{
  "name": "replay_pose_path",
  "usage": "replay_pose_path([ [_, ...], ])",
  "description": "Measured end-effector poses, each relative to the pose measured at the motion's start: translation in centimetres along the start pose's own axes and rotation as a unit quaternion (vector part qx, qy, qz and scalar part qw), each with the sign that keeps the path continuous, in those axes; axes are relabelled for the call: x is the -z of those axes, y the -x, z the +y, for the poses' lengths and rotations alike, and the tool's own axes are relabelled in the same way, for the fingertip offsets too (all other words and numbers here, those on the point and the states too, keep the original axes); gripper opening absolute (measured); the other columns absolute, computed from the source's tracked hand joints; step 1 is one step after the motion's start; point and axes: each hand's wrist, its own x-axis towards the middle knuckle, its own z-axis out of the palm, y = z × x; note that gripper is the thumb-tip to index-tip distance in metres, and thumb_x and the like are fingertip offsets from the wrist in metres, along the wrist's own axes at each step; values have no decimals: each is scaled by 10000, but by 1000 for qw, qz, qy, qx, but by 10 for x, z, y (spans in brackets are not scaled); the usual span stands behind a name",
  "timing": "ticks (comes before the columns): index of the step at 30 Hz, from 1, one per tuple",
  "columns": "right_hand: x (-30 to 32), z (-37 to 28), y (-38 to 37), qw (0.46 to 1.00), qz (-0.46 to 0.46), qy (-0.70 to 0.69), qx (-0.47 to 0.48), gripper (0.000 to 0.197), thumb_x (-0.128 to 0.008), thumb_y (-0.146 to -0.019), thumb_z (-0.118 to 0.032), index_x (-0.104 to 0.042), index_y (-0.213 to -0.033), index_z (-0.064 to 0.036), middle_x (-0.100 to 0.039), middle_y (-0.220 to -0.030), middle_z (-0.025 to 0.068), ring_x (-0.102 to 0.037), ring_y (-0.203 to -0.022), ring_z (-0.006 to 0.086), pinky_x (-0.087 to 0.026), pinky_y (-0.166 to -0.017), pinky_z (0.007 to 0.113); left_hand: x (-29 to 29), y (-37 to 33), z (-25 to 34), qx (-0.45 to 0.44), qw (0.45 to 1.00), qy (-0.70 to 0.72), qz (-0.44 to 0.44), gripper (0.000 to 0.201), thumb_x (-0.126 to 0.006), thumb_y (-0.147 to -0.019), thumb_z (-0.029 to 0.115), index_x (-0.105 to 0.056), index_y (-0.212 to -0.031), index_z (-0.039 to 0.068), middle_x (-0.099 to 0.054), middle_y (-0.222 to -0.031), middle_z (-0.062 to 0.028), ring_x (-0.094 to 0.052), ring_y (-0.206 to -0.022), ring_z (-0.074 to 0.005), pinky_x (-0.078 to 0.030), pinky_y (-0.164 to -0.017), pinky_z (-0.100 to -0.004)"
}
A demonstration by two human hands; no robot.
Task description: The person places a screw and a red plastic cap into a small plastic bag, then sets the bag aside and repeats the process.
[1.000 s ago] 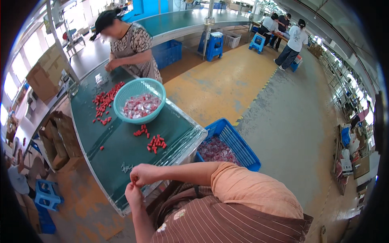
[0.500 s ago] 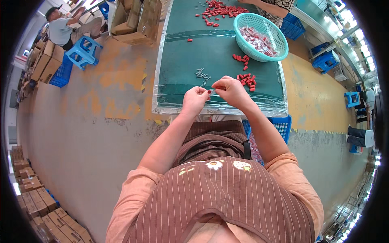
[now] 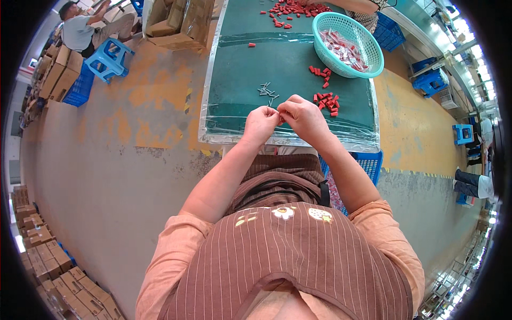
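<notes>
My left hand [image 3: 260, 126] and my right hand [image 3: 305, 119] meet above the near edge of the green table. The left fingers are pinched on a small red cylindrical piece [image 3: 281, 121], mostly covered by both hands. Fingertips of the right hand press against it, closed; whatever else they grip is hidden. Just beyond my hands lies a loose group of thin grey metal pins [image 3: 266, 90]. To the right of the pins is a pile of small red cylindrical pieces [image 3: 327, 102], with several more a little farther off.
A turquoise plastic basket [image 3: 332, 63] of clear packets with red contents stands at the table's right edge. Beyond it, another person's arm [image 3: 358, 5] reaches to a larger red pile [image 3: 296, 8]. A blue crate [image 3: 368, 166] sits below the table at my right.
My hands have come together; the right fingers moved left onto the left fingertips. The clear thing that showed between them is now hidden. The view has shifted slightly.
</notes>
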Motion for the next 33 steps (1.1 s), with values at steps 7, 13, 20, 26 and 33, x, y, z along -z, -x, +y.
replay_pose_path([
  [7,-8,13,-2,999,-12,42,11,52,-588,-766,-90,-626,-756,-56,-591,-796,137,-599,-761,326,-482,-666,397,-3,-8,-6,35,999,-10,-16,152,-610,-821,195,-611,-837,44,-617,-762,-4,-467,-558,-52,-340,-431,-217],
  [13,-12,20,-8,995,-31,98,-3,37,-601,-739,-66,-594,-718,-37,-581,-798,144,-604,-776,335,-486,-670,406,-6,-16,-11,28,999,-27,-12,160,-612,-816,197,-609,-848,40,-613,-762,-5,-470,-569,-54,-347,-444,-215],
  [20,-15,23,-10,987,-97,119,-35,50,-600,-730,-42,-633,-762,-22,-587,-834,164,-606,-827,340,-491,-706,403,-11,-21,-20,-4,999,-41,-4,175,-601,-830,196,-592,-872,27,-621,-789,-35,-494,-597,-67,-355,-452,-218],
  [26,-7,23,-9,993,-78,-27,-82,188,-603,-753,-78,-659,-924,-25,-607,-923,188,-604,-851,339,-484,-755,390,-2,-24,-21,97,992,68,-36,187,-595,-861,212,-534,-897,38,-552,-716,-16,-382,-473,-39,-276,-389,-209],
  [33,-8,35,0,985,-41,-119,-120,191,-621,-756,-106,-648,-920,-11,-612,-895,171,-610,-841,309,-482,-733,364,-5,-21,-16,116,981,134,-73,152,-574,-881,180,-504,-904,47,-528,-719,-9,-324,-439,-28,-233,-370,-204],
])
